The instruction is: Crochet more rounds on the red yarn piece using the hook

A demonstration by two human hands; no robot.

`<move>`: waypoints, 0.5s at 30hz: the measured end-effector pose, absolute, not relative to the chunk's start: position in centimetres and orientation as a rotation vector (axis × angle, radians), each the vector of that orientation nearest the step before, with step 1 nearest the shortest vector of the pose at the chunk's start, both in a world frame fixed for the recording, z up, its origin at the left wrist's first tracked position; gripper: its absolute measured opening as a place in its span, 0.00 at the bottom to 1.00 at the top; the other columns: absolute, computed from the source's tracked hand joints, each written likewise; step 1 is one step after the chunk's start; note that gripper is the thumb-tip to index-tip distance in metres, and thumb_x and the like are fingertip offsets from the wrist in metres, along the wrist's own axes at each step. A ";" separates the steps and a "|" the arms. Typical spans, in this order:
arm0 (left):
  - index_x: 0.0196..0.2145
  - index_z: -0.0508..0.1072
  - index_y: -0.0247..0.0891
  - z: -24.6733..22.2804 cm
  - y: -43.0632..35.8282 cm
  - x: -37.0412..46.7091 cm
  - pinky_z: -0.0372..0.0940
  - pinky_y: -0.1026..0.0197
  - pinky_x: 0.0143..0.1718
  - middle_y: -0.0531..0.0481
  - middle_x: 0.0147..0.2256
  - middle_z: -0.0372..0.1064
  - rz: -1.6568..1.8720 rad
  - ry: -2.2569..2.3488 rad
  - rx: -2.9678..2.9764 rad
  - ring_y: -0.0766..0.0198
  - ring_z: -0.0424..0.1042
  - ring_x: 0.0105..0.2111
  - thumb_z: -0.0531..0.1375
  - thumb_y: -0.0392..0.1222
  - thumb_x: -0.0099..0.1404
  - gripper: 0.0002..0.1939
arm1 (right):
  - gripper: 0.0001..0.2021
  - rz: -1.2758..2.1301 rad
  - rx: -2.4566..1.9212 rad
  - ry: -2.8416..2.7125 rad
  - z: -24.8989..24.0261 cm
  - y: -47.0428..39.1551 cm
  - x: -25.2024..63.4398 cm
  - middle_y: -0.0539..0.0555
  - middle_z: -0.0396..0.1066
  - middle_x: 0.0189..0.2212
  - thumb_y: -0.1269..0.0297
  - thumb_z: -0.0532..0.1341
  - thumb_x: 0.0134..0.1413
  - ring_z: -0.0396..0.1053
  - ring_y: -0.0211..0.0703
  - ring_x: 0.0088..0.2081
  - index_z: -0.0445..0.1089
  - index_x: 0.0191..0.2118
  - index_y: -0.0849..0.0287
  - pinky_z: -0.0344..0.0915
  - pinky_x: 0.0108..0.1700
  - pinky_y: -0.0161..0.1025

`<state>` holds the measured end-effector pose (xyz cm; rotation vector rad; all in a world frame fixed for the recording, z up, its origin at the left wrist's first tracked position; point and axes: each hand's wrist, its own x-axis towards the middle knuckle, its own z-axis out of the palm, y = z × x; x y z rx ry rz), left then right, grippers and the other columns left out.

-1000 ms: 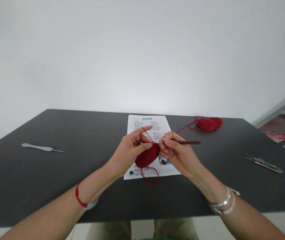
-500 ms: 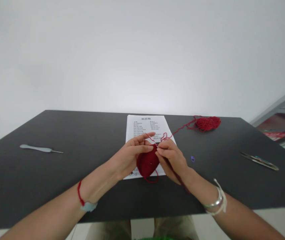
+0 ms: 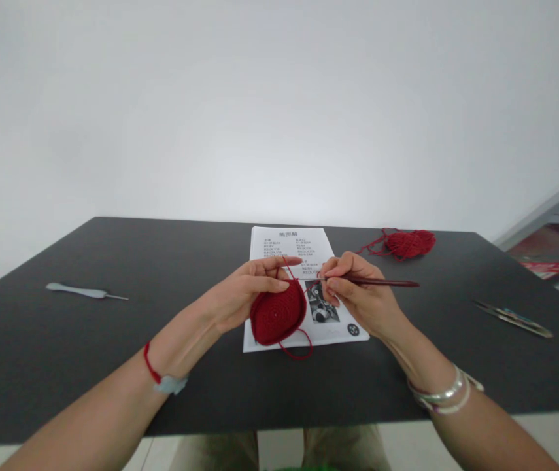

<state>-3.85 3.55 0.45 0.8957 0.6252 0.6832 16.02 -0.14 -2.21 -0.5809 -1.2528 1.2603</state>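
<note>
Left hand [image 3: 240, 297] pinches red crochet piece [image 3: 278, 315]; right hand [image 3: 357, 297] grips hook [image 3: 382, 282]; hook tip hidden.

Open table both sides, clutter only mid and far right.
I see bare dark table [image 3: 63, 353] left, only a grey crochet hook [image 3: 85, 292] there; pattern sheet [image 3: 293, 243] centre, yarn ball [image 3: 409, 243] far right with its strand trailing toward centre, flat tool [image 3: 513, 318] near the right edge.

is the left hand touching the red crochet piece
Touching. The head view shows the left hand pinching the upper edge of the red crochet piece, thumb and fingers overlapping it with no gap.
</note>
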 end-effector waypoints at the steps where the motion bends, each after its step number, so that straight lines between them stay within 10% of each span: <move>1: 0.44 0.74 0.31 0.5 3.6 -4.0 0.63 0.70 0.27 0.51 0.27 0.71 0.663 0.628 0.902 0.72 0.69 0.24 0.65 0.25 0.47 0.24 | 0.05 1.263 -0.578 -1.276 -2.2 -0.2 16.1 0.48 0.68 0.30 0.72 0.66 0.50 0.63 0.31 0.21 0.69 0.29 0.58 0.57 0.22 0.33; 15: 0.40 0.77 0.33 0.6 3.3 -4.4 0.58 0.69 0.24 0.51 0.26 0.69 0.545 0.607 0.996 0.71 0.66 0.23 0.67 0.29 0.47 0.19 | 0.08 1.496 -0.520 -1.231 -1.2 -0.5 16.6 0.48 0.68 0.25 0.69 0.68 0.46 0.61 0.31 0.19 0.68 0.26 0.59 0.55 0.19 0.31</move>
